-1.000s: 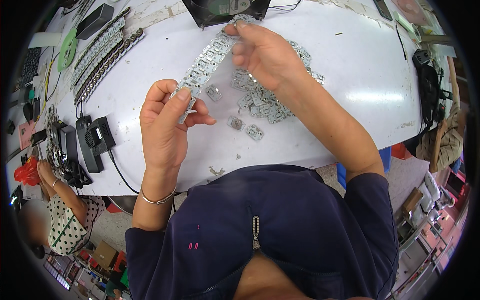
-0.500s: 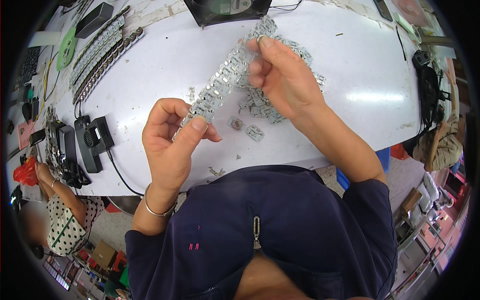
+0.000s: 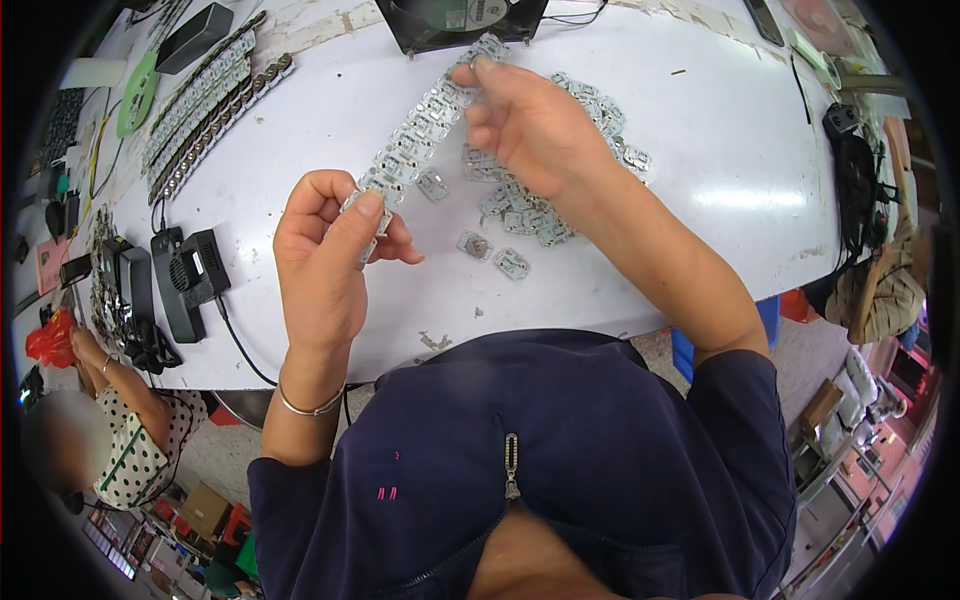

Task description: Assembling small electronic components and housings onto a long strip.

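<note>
A long strip of small joined circuit boards [image 3: 418, 132], pale with shiny metal parts, slants up and away to the right above the table. Its near end is pinched between thumb and fingers of my left hand [image 3: 330, 235]. Toward the far end, my right hand [image 3: 530, 120] grips the strip with thumb and index finger, the other fingers curled. Beneath and beside my right hand lies a pile of loose little circuit boards [image 3: 525, 212], partly hidden by that hand. Two single boards, one of them a loose board [image 3: 512, 264], lie nearer to me.
A black fan [image 3: 460, 25] stands at the far edge. Stacked board strips [image 3: 205, 110] lie at the left, with a black power adapter [image 3: 190, 280] and its cable nearer. Another person [image 3: 130, 440] sits at the left, hands on a red bag [image 3: 52, 342].
Both hands have shifted left with the strip, my right hand also slightly away from me. A single board lying beside the strip, near my left hand, now shows.
</note>
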Demonstrator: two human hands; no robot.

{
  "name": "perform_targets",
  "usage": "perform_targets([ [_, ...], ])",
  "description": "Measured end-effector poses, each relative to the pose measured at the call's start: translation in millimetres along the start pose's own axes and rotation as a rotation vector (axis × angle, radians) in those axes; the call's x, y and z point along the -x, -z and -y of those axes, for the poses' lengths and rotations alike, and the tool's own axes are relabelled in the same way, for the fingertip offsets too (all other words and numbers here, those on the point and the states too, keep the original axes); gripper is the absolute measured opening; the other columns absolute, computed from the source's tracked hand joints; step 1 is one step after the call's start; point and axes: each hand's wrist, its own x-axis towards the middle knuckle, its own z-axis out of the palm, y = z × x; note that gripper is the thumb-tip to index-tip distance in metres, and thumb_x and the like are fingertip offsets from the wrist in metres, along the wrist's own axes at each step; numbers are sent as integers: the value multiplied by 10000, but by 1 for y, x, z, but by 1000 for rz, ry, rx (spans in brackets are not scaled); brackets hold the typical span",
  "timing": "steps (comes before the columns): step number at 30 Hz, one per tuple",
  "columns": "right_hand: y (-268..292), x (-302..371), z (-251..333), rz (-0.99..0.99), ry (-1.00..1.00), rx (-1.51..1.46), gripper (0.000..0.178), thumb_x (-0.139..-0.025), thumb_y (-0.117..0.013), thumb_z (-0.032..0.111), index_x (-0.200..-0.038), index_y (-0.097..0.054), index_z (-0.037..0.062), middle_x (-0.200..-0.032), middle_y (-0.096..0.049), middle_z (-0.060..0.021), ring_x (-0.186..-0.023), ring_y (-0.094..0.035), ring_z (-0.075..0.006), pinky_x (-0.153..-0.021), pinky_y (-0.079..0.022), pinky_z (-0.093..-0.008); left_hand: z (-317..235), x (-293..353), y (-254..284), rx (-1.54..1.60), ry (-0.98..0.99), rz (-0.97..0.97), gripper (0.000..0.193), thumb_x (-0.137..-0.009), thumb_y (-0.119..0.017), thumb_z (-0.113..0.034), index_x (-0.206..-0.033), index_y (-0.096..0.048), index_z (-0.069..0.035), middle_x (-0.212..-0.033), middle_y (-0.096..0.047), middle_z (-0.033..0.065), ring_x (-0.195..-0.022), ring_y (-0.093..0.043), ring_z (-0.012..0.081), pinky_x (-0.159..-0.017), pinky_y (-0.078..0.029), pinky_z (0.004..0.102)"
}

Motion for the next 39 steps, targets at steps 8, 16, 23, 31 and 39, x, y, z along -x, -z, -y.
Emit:
perform_targets([
  [8,0,-7,7,-28,29,-51,251,-961,-534,235,-1024,-609,4,-847,-571,-28,-704,-532,-120,-594,-472,-259,-1,-11,-7,16,0,1,120,-904,-600,-95,-924,-493,-45,-765,-615,63,-661,-625,130,-574,-579,327],
  [16,16,1,1,124,63,-177,250,-973,-519,264,-1039,-598,35,-835,-565,-17,-720,-528,-109,-639,-456,-264,-4,-6,-14,-33,-46,29,112,-895,-594,-52,-910,-485,-31,-785,-607,71,-669,-630,144,-618,-571,326],
  [23,17,20,2,164,82,-148,271,-975,-524,297,-1043,-594,44,-882,-568,-4,-736,-543,-102,-633,-453,-256,-3,5,-11,-81,-84,46,124,-880,-599,-9,-912,-480,-21,-801,-605,75,-675,-631,148,-632,-567,324],
  [31,0,41,-1,-21,-2,-132,263,-973,-524,279,-1049,-600,39,-764,-570,-19,-695,-526,-107,-612,-440,-246,-11,7,4,-133,-84,58,99,-880,-593,-10,-902,-497,-15,-812,-604,62,-687,-622,130,-639,-546,290],
  [39,2,83,-15,98,285,317,213,-982,-504,195,-1009,-613,14,-793,-609,-38,-693,-538,-103,-633,-446,-243,-40,-7,24,-572,-127,98,205,-857,-623,-9,-1060,-611,14,-924,-625,26,-834,-582,68,-734,-460,195],
])
